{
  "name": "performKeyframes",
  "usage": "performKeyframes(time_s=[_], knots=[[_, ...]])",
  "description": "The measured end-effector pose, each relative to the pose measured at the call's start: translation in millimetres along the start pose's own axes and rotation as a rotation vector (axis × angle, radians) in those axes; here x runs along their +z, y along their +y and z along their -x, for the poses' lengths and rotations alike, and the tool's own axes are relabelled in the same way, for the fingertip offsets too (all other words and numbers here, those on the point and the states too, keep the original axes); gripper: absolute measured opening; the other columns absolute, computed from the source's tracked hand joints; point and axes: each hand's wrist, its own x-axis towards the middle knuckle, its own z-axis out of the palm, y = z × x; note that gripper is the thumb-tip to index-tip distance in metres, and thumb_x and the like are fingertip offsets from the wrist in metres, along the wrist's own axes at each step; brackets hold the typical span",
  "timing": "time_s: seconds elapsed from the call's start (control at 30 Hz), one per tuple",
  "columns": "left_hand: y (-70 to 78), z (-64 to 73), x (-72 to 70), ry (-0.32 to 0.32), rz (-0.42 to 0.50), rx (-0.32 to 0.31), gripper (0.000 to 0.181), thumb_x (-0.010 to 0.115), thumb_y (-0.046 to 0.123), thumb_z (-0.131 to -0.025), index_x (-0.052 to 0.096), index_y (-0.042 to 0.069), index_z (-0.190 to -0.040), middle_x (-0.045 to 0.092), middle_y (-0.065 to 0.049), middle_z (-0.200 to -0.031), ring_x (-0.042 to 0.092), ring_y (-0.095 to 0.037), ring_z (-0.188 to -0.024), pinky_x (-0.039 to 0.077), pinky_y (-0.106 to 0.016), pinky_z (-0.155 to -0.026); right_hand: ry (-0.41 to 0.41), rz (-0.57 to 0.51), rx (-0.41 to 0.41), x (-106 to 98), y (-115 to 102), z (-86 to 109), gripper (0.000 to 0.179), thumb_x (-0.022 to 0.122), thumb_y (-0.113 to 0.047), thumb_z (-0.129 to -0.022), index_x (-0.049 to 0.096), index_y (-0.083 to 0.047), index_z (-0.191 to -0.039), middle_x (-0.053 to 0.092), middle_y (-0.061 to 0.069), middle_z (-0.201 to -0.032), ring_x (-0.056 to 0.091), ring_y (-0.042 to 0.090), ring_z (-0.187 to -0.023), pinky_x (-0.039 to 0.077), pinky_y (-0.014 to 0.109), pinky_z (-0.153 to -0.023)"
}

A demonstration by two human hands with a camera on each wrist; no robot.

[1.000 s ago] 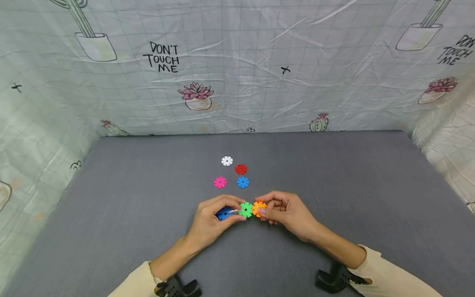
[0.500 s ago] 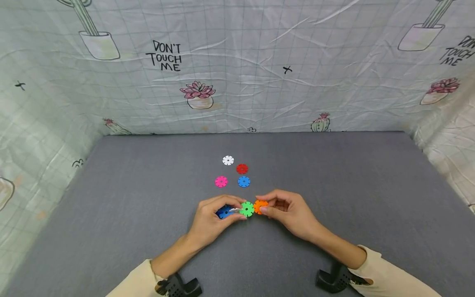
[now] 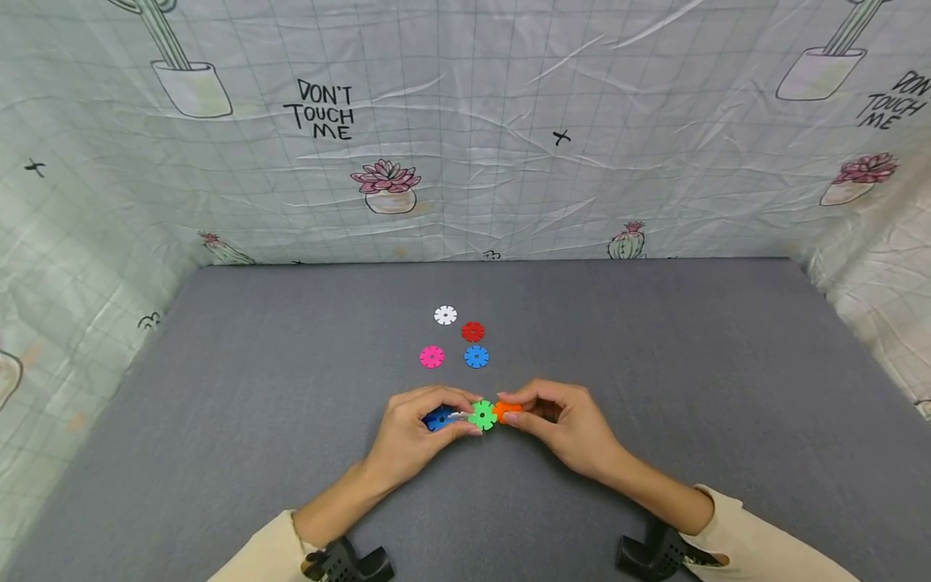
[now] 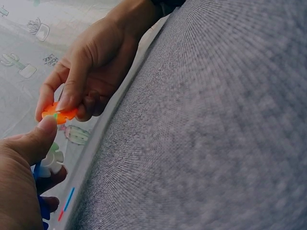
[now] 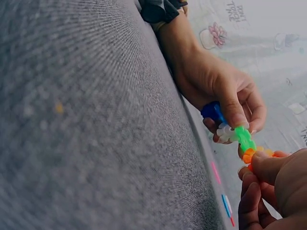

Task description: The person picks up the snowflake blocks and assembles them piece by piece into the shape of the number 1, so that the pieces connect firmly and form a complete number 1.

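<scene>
From my remote feed, the right hand tipped the face-on orange disc flatter, at three o'clock from the green disc

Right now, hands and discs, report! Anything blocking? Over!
Left hand pinches green disc. Right hand pinches orange disc, touching green. Four loose discs beyond, seemingly not blocking.

Pinching orange disc against green disc.
Gripping the first in right hand, the second in left hand, next to white disc and blue disc, before printed cloth.
</scene>
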Motion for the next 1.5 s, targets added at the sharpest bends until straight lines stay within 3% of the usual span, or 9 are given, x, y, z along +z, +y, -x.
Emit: performKeyframes(time_s=[0.2,0.37,0.93,1.07,1.3,1.5], knots=[[17.1,-8.2,-1.7,-0.002,0.014,0.005,0.029,0.082,-0.012,-0.063,0.065,0.001,-0.082,0.07,-0.014,-0.087,0.068,-0.025,-0.082,0.053,-0.025,-0.073,0.003,0.01,-0.003,0,-2,-0.4,0.018,0.073,0.001,-0.081,0.072,-0.007,-0.097,0.071,0.006,-0.101,0.067,0.02,-0.075,0.055,0.029,-0.061],[31.6,-14.2,-3.2,-0.012,0.019,-0.033,0.028,0.081,-0.014,-0.062,0.064,-0.001,-0.08,0.07,-0.016,-0.085,0.068,-0.027,-0.081,0.053,-0.025,-0.074,0.013,0.017,0.0,1,-3,-0.5,0.015,0.074,-0.001,-0.081,0.071,-0.01,-0.092,0.071,0.005,-0.1,0.068,0.018,-0.077,0.055,0.03,-0.061],[33.7,-12.8,-2.7,-0.018,0.059,-0.092,0.026,0.081,-0.014,-0.063,0.066,0.0,-0.079,0.07,-0.015,-0.084,0.068,-0.025,-0.079,0.054,-0.03,-0.069,-0.017,0.012,-0.017,6,-12,-2.7,0.017,0.074,0.01,-0.076,0.07,-0.005,-0.083,0.072,0.006,-0.092,0.069,0.02,-0.089,0.056,0.035,-0.068],[32.5,-13.7,-2.7,-0.018,0.065,-0.068,0.027,0.081,-0.015,-0.062,0.066,-0.001,-0.079,0.07,-0.016,-0.084,0.068,-0.027,-0.079,0.054,-0.028,-0.07,-0.017,0.004,-0.024,5,-5,-1.9,0.015,0.075,0.004,-0.078,0.071,-0.009,-0.085,0.072,0.004,-0.093,0.068,0.02,-0.089,0.056,0.033,-0.069],[26.5,-13.2,-3.6,0.0,0.014,0.055,0.032,0.082,-0.014,-0.06,0.064,0.0,-0.083,0.069,-0.015,-0.087,0.067,-0.025,-0.081,0.053,-0.025,-0.073,-0.034,0.025,-0.066,3,-3,-1.8,0.022,0.071,0.006,-0.081,0.072,-0.005,-0.101,0.07,0.005,-0.097,0.066,0.018,-0.083,0.055,0.03,-0.068],[26.9,-14.6,-3.6,0.008,-0.012,0.059,0.033,0.081,-0.013,-0.064,0.064,0.0,-0.089,0.069,-0.014,-0.09,0.066,-0.022,-0.083,0.053,-0.026,-0.072,-0.034,0.089,-0.057,-1,-6,-2.5,0.028,0.067,0.0,-0.087,0.067,-0.005,-0.115,0.067,0.002,-0.097,0.063,0.017,-0.078,0.054,0.028,-0.067]])
